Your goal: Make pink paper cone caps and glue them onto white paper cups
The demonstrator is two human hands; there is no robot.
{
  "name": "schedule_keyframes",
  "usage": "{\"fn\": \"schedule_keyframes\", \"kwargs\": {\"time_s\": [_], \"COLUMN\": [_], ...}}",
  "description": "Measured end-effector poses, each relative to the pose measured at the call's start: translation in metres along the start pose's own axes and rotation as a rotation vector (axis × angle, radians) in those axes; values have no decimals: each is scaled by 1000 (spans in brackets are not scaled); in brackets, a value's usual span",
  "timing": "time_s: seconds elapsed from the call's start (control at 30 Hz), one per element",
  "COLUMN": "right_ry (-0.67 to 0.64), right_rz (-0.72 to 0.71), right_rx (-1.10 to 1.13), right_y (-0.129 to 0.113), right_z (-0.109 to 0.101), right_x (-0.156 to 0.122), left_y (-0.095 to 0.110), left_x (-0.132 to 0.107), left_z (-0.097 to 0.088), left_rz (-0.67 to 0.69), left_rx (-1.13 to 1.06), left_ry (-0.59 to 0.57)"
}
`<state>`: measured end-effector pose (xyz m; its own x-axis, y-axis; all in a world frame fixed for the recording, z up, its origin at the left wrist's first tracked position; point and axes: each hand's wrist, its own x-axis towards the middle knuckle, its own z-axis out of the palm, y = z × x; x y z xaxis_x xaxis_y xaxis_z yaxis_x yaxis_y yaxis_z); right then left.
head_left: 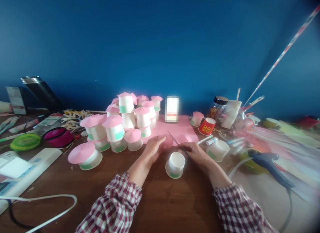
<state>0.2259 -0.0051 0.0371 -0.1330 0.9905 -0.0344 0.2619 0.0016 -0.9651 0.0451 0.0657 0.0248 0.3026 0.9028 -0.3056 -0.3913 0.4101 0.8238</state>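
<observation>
My left hand (153,147) is closed on a small round pink paper piece (167,142), held just above the wooden table. My right hand (194,151) grips scissors (178,143) whose blades point up and left toward the pink piece. An upturned white paper cup (175,164) stands on the table between my wrists, below both hands. A flat pink sheet (175,127) lies just behind the hands.
A heap of white cups with pink roofs (125,123) fills the middle left. A red cup (207,126), a white cup (218,149), a jar (218,106) and a blue glue gun (267,163) sit to the right. A white power strip (27,168) and cable lie at left.
</observation>
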Motion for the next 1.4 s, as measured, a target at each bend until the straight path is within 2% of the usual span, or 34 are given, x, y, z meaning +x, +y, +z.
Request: {"fn": "schedule_keyframes", "kwargs": {"time_s": [0.2, 0.8, 1.4], "right_ry": [24, -37, -14], "right_rz": [33, -22, -15], "right_rx": [55, -25, -40], "right_y": [-2, -4, -6], "right_z": [0, -3, -2], "right_x": [-1, 0, -1], "left_y": [0, 0, 0], "left_x": [0, 0, 0], "left_z": [0, 0, 0], "left_rz": [11, 16, 10], "left_rx": [-2, -8, -4], "left_ry": [10, 13, 14]}}
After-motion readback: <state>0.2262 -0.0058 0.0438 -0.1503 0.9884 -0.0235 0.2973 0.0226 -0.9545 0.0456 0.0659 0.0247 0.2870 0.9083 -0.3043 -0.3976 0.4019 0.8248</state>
